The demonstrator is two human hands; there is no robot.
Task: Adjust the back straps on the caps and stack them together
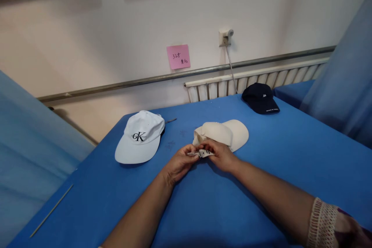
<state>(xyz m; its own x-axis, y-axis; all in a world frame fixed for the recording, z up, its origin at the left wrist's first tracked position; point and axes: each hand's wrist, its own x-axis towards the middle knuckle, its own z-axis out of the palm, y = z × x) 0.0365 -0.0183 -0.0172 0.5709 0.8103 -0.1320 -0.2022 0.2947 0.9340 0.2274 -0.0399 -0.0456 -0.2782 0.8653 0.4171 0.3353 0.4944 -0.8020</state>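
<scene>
A beige baseball cap [217, 132] lies on its side on the blue table, brim toward the right. Its back strap [207, 153], with a small metal buckle, is stretched between my two hands. My left hand [183, 159] pinches the strap's left end near the buckle. On the other side my right hand [221, 155] is closed on the strap, close under the cap's crown. The fingertips partly cover the strap and buckle.
A white cap [142, 135] with dark letters rests at the left; a navy cap [258, 97] sits at the far right. A thin stick [51, 211] lies near the left edge. Behind the blue table [232, 209] stand a radiator [215, 90] and a wall socket [225, 38]. Blue curtains [26, 155] hang at both sides.
</scene>
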